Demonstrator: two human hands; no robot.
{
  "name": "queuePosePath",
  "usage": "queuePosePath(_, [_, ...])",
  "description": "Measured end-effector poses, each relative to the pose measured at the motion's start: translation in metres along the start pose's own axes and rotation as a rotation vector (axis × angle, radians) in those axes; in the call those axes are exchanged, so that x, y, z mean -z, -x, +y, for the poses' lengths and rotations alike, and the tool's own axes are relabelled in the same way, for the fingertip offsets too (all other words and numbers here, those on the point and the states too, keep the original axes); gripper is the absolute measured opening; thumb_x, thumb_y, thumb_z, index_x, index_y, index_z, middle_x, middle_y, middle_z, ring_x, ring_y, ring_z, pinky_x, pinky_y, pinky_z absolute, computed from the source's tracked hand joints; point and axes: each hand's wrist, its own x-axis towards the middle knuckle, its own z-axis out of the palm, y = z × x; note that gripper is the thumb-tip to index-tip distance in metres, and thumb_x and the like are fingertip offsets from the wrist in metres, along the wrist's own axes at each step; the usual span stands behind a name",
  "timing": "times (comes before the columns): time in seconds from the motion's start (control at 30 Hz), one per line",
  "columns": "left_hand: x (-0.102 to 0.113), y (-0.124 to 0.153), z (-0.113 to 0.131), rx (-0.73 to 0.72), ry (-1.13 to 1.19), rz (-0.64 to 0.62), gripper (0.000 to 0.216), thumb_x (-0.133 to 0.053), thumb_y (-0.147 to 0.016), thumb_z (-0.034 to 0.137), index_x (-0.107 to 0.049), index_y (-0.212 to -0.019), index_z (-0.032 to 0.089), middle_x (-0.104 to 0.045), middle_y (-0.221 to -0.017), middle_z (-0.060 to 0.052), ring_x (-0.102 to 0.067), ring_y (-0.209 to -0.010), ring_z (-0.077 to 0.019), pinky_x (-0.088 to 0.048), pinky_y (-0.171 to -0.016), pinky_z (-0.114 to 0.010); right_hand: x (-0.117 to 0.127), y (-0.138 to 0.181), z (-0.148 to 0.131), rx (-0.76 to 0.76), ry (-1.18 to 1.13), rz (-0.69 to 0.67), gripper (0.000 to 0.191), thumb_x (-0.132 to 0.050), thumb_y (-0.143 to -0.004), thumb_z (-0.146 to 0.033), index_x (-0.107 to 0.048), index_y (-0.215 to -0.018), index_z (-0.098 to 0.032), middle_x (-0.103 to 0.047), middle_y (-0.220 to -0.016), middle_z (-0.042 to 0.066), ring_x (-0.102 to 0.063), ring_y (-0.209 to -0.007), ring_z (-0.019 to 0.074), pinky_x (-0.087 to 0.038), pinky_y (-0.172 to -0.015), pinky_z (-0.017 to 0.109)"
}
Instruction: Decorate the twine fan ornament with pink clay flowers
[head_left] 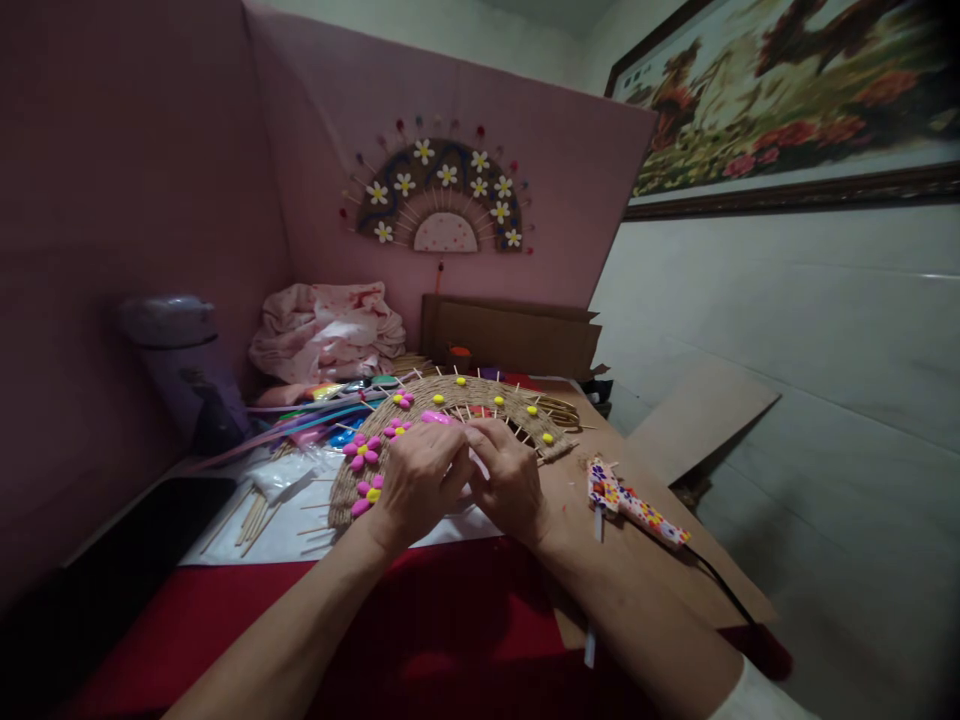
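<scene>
A half-round woven straw fan piece (pixel 480 400) lies on the table, with wooden sticks poking out of it, pink clay flowers (pixel 363 452) on its left side and yellow dots along its arc. My left hand (pixel 417 482) and my right hand (pixel 508 474) rest together on its lower middle. Their fingers are curled and pinched close to each other near a pink petal (pixel 435 417). What they pinch is hidden by the knuckles.
A patterned glue gun (pixel 634 505) with a black cord lies right of my hands on brown cardboard (pixel 675 570). Loose sticks (pixel 251 515), coloured strips, a bundled pink cloth (pixel 326 330), a box and a finished fan on the pink back wall (pixel 442 195) surround the work.
</scene>
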Motion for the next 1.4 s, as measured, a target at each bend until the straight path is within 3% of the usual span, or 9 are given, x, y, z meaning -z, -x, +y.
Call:
queuePosePath(0.4, [0.000, -0.001, 0.006, -0.090, 0.057, 0.033, 0.020, -0.046, -0.081, 0.009, -0.046, -0.063, 0.018, -0.048, -0.058, 0.000, -0.041, -0.057, -0.0138, -0.033, -0.057, -0.029, -0.004, 0.002, 0.002, 0.012, -0.138, 0.047, 0.016, -0.047, -0.086, -0.024, -0.062, -0.092, -0.019, -0.062, -0.092, 0.009, -0.058, -0.087, 0.0205, -0.049, -0.075, 0.034])
queuePosePath(0.53, [0.002, -0.002, 0.002, 0.121, 0.216, 0.119, 0.011, -0.050, -0.084, 0.014, -0.052, -0.074, 0.018, -0.053, -0.065, 0.000, -0.046, -0.061, -0.0120, -0.037, -0.060, -0.026, -0.005, 0.000, 0.004, -0.089, -0.227, 0.065, 0.015, -0.054, -0.086, -0.030, -0.060, -0.093, -0.018, -0.063, -0.090, 0.009, -0.059, -0.086, 0.0207, -0.049, -0.076, 0.035])
queuePosePath(0.67, [0.002, -0.007, -0.006, 0.542, 0.382, 0.308, 0.007, -0.054, -0.083, 0.024, -0.057, -0.083, 0.018, -0.056, -0.074, 0.000, -0.049, -0.065, -0.0121, -0.039, -0.061, -0.024, -0.002, -0.002, 0.003, -0.142, -0.355, 0.130, 0.018, -0.061, -0.083, -0.028, -0.061, -0.100, -0.020, -0.065, -0.096, 0.008, -0.060, -0.091, 0.0201, -0.049, -0.081, 0.035])
queuePosePath(0.73, [0.001, -0.009, -0.011, 0.748, 0.540, 0.280, 0.013, -0.055, -0.081, 0.029, -0.061, -0.085, 0.018, -0.057, -0.076, 0.000, -0.051, -0.064, -0.0124, -0.039, -0.057, -0.023, -0.002, -0.003, 0.001, -0.151, -0.383, 0.135, 0.018, -0.061, -0.082, -0.027, -0.061, -0.099, -0.020, -0.065, -0.096, 0.007, -0.060, -0.091, 0.0202, -0.049, -0.081, 0.035])
queuePosePath(0.8, [0.000, -0.009, -0.015, 0.862, 0.675, 0.192, 0.015, -0.059, -0.077, 0.029, -0.064, -0.083, 0.016, -0.059, -0.073, -0.001, -0.051, -0.061, -0.0119, -0.037, -0.053, -0.022, -0.002, -0.002, 0.001, -0.178, -0.394, 0.139, 0.016, -0.062, -0.082, -0.027, -0.062, -0.097, -0.020, -0.065, -0.093, 0.007, -0.060, -0.087, 0.0196, -0.049, -0.078, 0.033])
queuePosePath(0.93, [0.001, -0.010, -0.015, 0.944, 0.792, 0.144, 0.015, -0.063, -0.071, 0.026, -0.066, -0.080, 0.014, -0.058, -0.066, 0.001, -0.048, -0.056, -0.0096, -0.035, -0.050, -0.020, -0.003, -0.002, 0.001, -0.303, -0.417, 0.170, 0.013, -0.062, -0.082, -0.030, -0.063, -0.089, -0.018, -0.062, -0.081, 0.004, -0.057, -0.075, 0.0171, -0.047, -0.071, 0.030])
queuePosePath(1.13, [0.005, -0.012, -0.012, 1.018, 0.972, 0.131, 0.017, -0.066, -0.068, 0.029, -0.062, -0.068, 0.012, -0.055, -0.056, 0.002, -0.045, -0.051, -0.0074, -0.035, -0.050, -0.019, -0.004, -0.004, 0.005, -0.409, -0.564, 0.170, 0.018, -0.063, -0.081, -0.034, -0.065, -0.087, -0.018, -0.061, -0.078, 0.002, -0.056, -0.072, 0.0156, -0.047, -0.067, 0.028])
queuePosePath(1.4, [0.002, -0.011, -0.016, 0.957, 0.850, 0.146, 0.009, -0.061, -0.069, 0.021, -0.058, -0.065, 0.014, -0.053, -0.052, 0.003, -0.047, -0.047, -0.0082, -0.035, -0.046, -0.020, -0.007, -0.001, 0.009, -0.468, -0.702, 0.159, 0.021, -0.065, -0.078, -0.038, -0.067, -0.086, -0.019, -0.059, -0.085, 0.004, -0.055, -0.070, 0.0138, -0.047, -0.054, 0.024])
